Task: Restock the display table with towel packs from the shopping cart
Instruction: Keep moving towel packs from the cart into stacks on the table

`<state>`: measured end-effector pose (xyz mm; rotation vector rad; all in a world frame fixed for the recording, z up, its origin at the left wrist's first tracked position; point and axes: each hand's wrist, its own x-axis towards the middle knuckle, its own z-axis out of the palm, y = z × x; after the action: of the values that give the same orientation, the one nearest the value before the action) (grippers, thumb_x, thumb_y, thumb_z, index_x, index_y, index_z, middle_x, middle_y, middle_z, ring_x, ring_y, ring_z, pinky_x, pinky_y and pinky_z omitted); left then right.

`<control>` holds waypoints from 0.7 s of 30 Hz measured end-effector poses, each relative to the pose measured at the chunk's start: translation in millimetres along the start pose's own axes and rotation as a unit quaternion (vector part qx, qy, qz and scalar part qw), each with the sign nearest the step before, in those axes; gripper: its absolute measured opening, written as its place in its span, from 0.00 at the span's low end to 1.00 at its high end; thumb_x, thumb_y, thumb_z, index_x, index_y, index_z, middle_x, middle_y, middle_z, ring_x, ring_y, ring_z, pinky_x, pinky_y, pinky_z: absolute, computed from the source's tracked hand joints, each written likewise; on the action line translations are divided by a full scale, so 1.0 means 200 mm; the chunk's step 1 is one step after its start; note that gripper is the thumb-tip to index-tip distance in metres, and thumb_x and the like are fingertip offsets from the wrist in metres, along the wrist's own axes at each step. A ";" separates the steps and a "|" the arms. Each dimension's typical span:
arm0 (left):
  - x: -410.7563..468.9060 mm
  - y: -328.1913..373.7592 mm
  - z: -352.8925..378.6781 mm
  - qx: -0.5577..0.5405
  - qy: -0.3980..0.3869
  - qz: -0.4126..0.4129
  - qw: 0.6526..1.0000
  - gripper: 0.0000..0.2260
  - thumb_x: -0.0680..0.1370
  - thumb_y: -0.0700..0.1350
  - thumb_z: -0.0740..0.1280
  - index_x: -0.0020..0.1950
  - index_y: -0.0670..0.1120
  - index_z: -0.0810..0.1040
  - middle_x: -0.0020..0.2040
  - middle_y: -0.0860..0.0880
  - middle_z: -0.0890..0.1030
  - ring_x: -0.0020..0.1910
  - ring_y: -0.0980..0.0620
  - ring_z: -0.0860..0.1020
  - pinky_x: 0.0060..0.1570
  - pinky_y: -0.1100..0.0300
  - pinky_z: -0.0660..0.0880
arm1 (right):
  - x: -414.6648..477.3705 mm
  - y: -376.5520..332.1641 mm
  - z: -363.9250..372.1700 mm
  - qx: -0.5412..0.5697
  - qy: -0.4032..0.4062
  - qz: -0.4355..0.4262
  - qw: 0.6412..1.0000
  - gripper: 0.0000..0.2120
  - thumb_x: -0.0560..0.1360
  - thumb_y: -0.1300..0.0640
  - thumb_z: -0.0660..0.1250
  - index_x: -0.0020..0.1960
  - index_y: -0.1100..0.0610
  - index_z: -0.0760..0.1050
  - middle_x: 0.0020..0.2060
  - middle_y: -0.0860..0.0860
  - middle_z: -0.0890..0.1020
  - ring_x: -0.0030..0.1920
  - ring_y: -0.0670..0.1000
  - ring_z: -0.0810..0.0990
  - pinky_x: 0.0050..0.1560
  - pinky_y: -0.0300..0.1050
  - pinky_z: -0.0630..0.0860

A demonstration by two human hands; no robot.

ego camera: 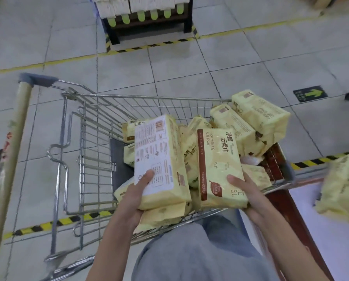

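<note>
Standing at the shopping cart (149, 96), I am gripping a towel pack with white back (159, 155) in my left hand (135, 197) and a second towel pack (218, 165) in my right hand (244, 191), thumbs pressing on top, both just above the other packs (258, 118) lying in the cart.

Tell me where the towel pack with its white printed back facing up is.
Head view, left of centre: the left hand holds the white-backed towel pack over the shopping cart, beside the label-up towel pack in the right hand.
</note>
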<state>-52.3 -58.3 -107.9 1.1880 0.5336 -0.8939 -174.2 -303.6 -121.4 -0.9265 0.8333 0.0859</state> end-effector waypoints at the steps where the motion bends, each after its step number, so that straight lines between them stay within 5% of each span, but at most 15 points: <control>1: -0.01 0.01 -0.02 0.016 -0.010 -0.002 1.000 0.27 0.61 0.54 0.74 0.56 0.43 0.80 0.53 0.42 0.84 0.49 0.44 0.84 0.42 0.50 0.82 | -0.03 0.04 0.02 0.014 0.010 -0.008 1.000 0.32 0.63 0.57 0.72 0.66 0.53 0.70 0.55 0.57 0.82 0.54 0.59 0.82 0.43 0.51 0.82; 4: -0.02 0.03 -0.07 0.057 -0.037 -0.014 0.998 0.29 0.63 0.54 0.74 0.60 0.43 0.78 0.53 0.43 0.84 0.51 0.44 0.83 0.47 0.49 0.81 | -0.14 0.17 0.07 0.046 0.035 -0.032 0.998 0.33 0.62 0.57 0.73 0.67 0.51 0.71 0.56 0.56 0.82 0.55 0.59 0.81 0.47 0.53 0.81; 8: -0.04 0.03 -0.09 0.116 -0.071 -0.040 0.990 0.27 0.62 0.54 0.73 0.58 0.43 0.79 0.52 0.43 0.84 0.48 0.44 0.84 0.37 0.53 0.81 | -0.28 0.32 0.11 0.088 0.079 -0.045 0.992 0.31 0.64 0.58 0.71 0.67 0.54 0.70 0.56 0.57 0.82 0.54 0.59 0.82 0.45 0.52 0.82; 13: -0.03 -0.01 -0.05 0.178 -0.125 -0.054 0.975 0.24 0.59 0.53 0.75 0.53 0.47 0.79 0.50 0.44 0.85 0.45 0.46 0.84 0.36 0.53 0.81 | -0.46 0.52 0.08 0.139 0.145 -0.045 0.978 0.32 0.65 0.59 0.71 0.68 0.54 0.69 0.58 0.59 0.81 0.57 0.64 0.79 0.58 0.65 0.74; 21: -0.08 -0.14 0.13 0.322 -0.201 -0.085 0.921 0.31 0.53 0.56 0.77 0.53 0.44 0.81 0.48 0.44 0.85 0.45 0.45 0.84 0.35 0.54 0.81 | -0.78 0.81 0.05 0.229 0.250 -0.067 0.938 0.39 0.61 0.57 0.73 0.70 0.52 0.65 0.54 0.55 0.83 0.51 0.59 0.83 0.42 0.54 0.80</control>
<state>-87.2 -81.4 -103.3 1.4999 -0.0120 -1.4934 -340.7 -152.6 -123.2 -0.5581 1.1923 -0.4649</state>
